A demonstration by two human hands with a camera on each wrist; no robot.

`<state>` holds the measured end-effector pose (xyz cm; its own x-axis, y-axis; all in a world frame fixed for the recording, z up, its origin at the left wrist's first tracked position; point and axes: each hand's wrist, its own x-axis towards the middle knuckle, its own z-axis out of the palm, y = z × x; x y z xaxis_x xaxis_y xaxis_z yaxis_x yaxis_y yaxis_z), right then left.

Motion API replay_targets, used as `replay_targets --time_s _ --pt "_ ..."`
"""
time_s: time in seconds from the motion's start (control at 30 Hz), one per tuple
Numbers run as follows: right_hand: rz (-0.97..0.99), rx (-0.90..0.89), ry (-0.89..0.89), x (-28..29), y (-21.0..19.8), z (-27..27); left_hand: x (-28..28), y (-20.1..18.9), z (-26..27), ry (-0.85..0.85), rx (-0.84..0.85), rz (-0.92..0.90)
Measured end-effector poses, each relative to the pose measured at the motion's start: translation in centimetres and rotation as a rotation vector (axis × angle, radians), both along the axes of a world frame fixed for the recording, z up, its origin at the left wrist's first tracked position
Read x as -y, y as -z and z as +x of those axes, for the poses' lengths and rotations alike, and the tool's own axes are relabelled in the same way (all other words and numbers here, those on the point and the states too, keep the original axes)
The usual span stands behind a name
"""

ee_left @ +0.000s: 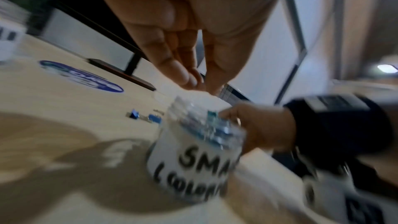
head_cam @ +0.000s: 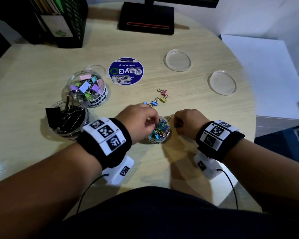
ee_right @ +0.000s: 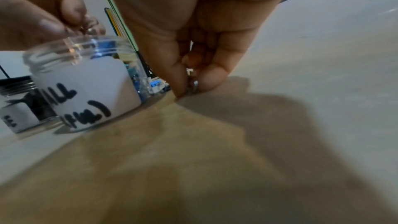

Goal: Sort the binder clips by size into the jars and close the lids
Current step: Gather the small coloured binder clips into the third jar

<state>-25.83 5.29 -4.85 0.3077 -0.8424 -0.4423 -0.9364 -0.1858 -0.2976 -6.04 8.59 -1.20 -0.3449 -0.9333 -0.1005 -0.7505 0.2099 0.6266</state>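
Observation:
The small jar (head_cam: 160,131), labelled SMALL (ee_left: 193,152), stands open near the table's front and holds several small coloured clips. My left hand (head_cam: 149,120) hovers over its mouth, and the fingertips (ee_right: 86,25) pinch the wire handle of a small binder clip just above the rim. My right hand (head_cam: 177,124) is on the table just right of the jar (ee_right: 86,83), thumb and forefinger pinching a small metal clip (ee_right: 193,84) against the wood. Several loose small clips (head_cam: 160,99) lie beyond the jar. The medium jar (head_cam: 86,87) holds pastel clips, and the large jar (head_cam: 67,118) holds black ones.
Two clear lids (head_cam: 177,60) (head_cam: 222,82) lie at the back right and a third (head_cam: 96,69) behind the medium jar. A round blue sticker (head_cam: 126,71) is mid-table. A monitor base (head_cam: 146,18) and a black file holder (head_cam: 59,21) stand along the far edge.

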Motion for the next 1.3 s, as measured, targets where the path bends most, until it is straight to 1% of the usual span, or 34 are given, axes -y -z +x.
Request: replay_targets --time_s 0.07,0.13,0.2,0.27,0.3,0.37,0.43,0.47,0.53,0.6,0.63,0.67,0.73,0.8,0.87,1.07,1.3 --pt "-0.094 0.082 0.018 0.0 -0.2 0.2 -0.2 0.6 -0.2 0.085 0.094 0.03" --pt "-0.231 0.233 0.083 -0.2 -0.8 0.6 -0.2 1.1 -0.2 0.074 0.157 0.06" --pt "-0.319 0.378 0.144 -0.4 -1.8 1.4 0.1 1.2 -0.2 0.054 0.166 0.062" --pt "-0.316 0.454 0.138 -0.8 -2.6 2.3 0.2 1.1 -0.2 0.046 0.164 0.058" --pt "-0.288 0.456 0.102 -0.9 -2.8 2.6 0.3 1.0 -0.2 0.036 0.156 0.058" --pt "-0.23 0.404 -0.004 -1.3 -2.9 3.0 0.4 1.0 -0.1 0.015 0.139 0.06" --pt "-0.212 0.378 -0.078 -1.6 -2.8 3.1 0.3 1.1 0.0 0.016 0.108 0.062" --pt "-0.228 0.395 -0.08 -1.6 -2.6 3.0 0.2 1.0 0.0 0.011 0.077 0.063" --pt "-0.272 0.412 -0.018 -1.4 -2.5 2.6 0.2 1.0 0.2 -0.046 0.008 0.059" --pt "-0.285 0.353 0.049 -0.5 -2.3 1.9 0.6 1.0 0.6 -0.153 -0.05 0.056" --pt "-0.275 0.298 0.054 0.0 -2.1 1.5 1.0 1.0 0.9 -0.195 -0.054 0.054" --pt "-0.255 0.228 0.039 0.4 -1.8 1.2 1.6 1.1 1.2 -0.213 -0.015 0.052" --pt "-0.193 0.095 -0.024 1.0 -1.2 0.8 3.0 1.4 1.7 -0.182 0.152 0.056" --pt "-0.128 0.049 -0.073 1.1 -0.6 1.0 4.2 1.7 1.7 -0.112 0.28 0.096" --pt "-0.086 0.035 -0.082 1.0 -0.5 1.3 5.0 1.9 1.4 -0.058 0.325 0.11" --pt "-0.087 -0.009 -0.141 1.0 -0.2 2.0 6.7 2.6 0.5 0.068 0.466 0.131" --pt "0.002 -0.139 -0.096 0.8 0.0 1.2 6.5 2.7 1.0 0.077 0.584 0.16"
